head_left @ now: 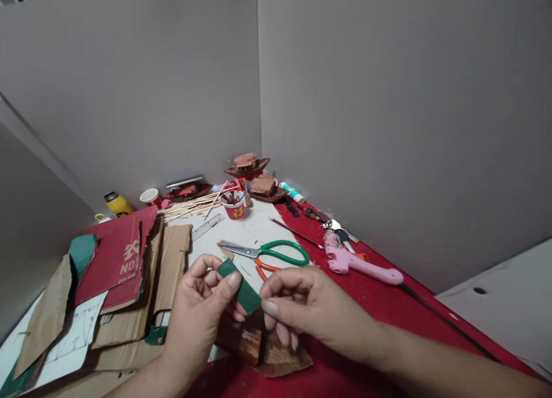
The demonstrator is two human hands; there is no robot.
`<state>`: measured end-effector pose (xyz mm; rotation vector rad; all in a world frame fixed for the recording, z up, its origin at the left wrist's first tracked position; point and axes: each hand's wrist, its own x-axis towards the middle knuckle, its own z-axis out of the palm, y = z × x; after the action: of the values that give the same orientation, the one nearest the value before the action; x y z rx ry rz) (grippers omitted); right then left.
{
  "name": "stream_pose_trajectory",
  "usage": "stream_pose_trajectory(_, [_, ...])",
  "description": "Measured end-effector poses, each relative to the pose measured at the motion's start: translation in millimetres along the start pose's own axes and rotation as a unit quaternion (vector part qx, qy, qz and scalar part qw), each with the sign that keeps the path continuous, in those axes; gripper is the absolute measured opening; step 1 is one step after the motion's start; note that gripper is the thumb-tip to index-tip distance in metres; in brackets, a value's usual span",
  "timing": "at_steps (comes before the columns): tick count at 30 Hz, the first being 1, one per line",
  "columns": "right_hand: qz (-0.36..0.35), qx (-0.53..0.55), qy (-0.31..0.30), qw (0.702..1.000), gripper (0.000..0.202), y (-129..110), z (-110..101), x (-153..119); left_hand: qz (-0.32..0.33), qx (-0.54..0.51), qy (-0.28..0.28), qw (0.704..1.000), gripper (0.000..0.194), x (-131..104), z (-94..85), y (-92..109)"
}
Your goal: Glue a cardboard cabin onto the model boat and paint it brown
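Note:
A small dark green rectangular piece (248, 296) is held slanted near the middle front. My left hand (206, 297) pinches its upper left part, thumb on top. At its lower right end, my right hand (297, 306) has thumb and fingertips closed on the corner. Beneath both hands lies a brown, glossy model boat (276, 358), partly hidden by them. Just beyond, scissors with one green handle (284, 251) and one orange handle lie with blades to the left, beside a small tan scrap.
Cardboard pieces (170, 266) and red board (112, 260) pile at the left. A pink glue gun (366, 268) lies right, its cable running forward. Behind are a red cup (235, 208) with brown contents, thin sticks (194, 207), finished-looking boats (264, 186) and a yellow bottle (118, 203).

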<state>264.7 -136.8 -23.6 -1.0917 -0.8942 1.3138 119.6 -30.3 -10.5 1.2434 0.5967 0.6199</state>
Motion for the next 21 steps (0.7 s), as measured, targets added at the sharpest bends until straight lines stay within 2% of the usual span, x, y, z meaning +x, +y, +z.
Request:
stream_pose_trajectory(2, [-0.001,-0.001,0.005,1.0,0.038,0,1,0,-0.006,0.0,0.0,1.0,0.032,0,0.0,1])
stream_pose_trajectory(6, [-0.045,-0.001,0.032,0.998,0.038,-2,2,1,-0.009,0.033,-0.008,0.999,0.031,-5,1.2,9])
stream_pose_trajectory(8, [-0.061,0.013,0.043,0.997,0.039,-4,1,2,0.048,0.106,0.01,0.993,0.023,-10,0.5,12])
stream_pose_trajectory(9, [-0.063,0.022,0.045,0.997,0.039,-4,0,3,0.103,0.157,0.021,0.982,0.018,-12,-0.6,12])
stream_pose_trajectory(10, [-0.062,0.032,0.043,0.997,0.038,-4,-1,3,0.169,0.212,0.028,0.962,0.012,-14,-2.4,12])
stream_pose_trajectory(12, [-0.041,0.055,0.015,0.998,0.039,-3,-3,4,0.32,0.312,0.012,0.895,0.015,-16,-7.0,9])
stream_pose_trajectory(14, [-0.014,0.077,-0.03,0.996,0.039,-2,-5,4,0.446,0.405,-0.032,0.798,0.024,-15,-11.0,7])
stream_pose_trajectory(15, [-0.007,0.085,-0.048,0.995,0.04,-1,-5,4,0.488,0.451,-0.055,0.745,0.023,-14,-12.1,7])
stream_pose_trajectory(17, [-0.008,0.094,-0.067,0.993,0.04,0,-5,4,0.532,0.534,-0.082,0.652,0.012,-11,-11.6,9])
stream_pose_trajectory(18, [-0.014,0.095,-0.069,0.993,0.04,0,-5,3,0.539,0.563,-0.086,0.621,0.012,-10,-10.1,10])
stream_pose_trajectory(19, [-0.018,0.097,-0.071,0.993,0.039,0,-5,3,0.544,0.58,-0.085,0.601,0.016,-9,-8.2,11])
stream_pose_trajectory(21, [-0.022,0.097,-0.073,0.992,0.038,-1,-5,3,0.548,0.595,-0.08,0.583,0.022,-8,-4.3,13])
